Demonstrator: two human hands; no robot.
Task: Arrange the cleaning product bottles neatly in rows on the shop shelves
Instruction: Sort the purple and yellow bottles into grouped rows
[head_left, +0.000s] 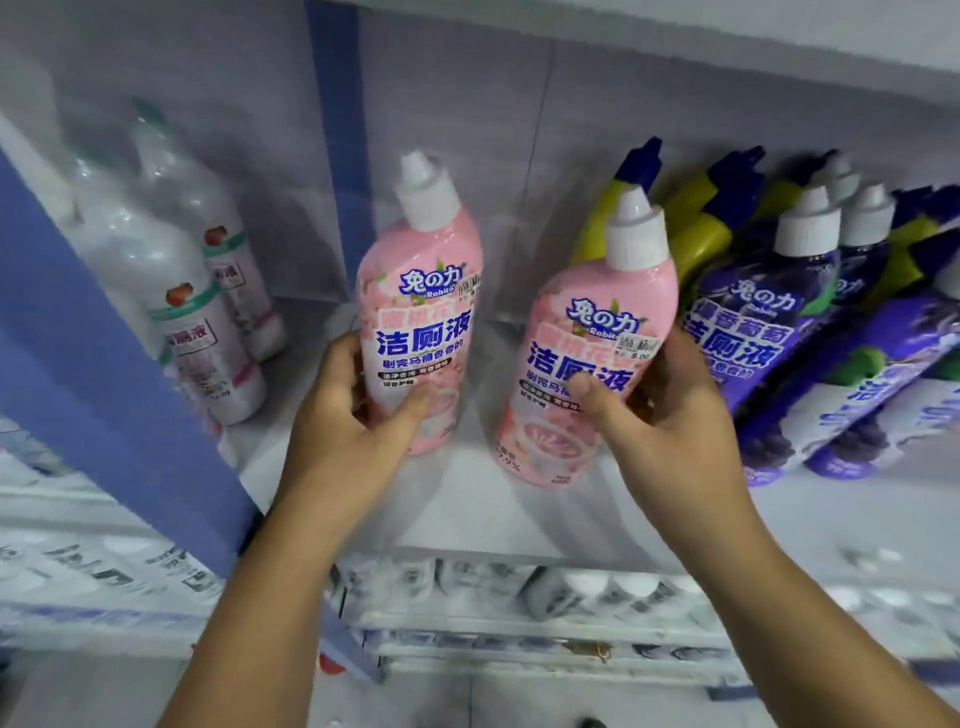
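Two pink toilet-cleaner bottles with white caps stand on the white shelf (483, 514). My left hand (358, 410) grips the left pink bottle (421, 312) round its lower body, thumb across the front. My right hand (660, 415) grips the right pink bottle (597, 332) the same way, thumb on its label. That bottle leans slightly to the right and stands nearer the shelf's front. A gap of bare shelf separates the two bottles.
Purple bottles (763, 322) with white caps stand right of my right hand, yellow bottles with blue caps (696, 228) behind them. White bottles (208, 338) stand at the left past a blue upright (93, 332). A lower shelf (519, 618) holds white goods.
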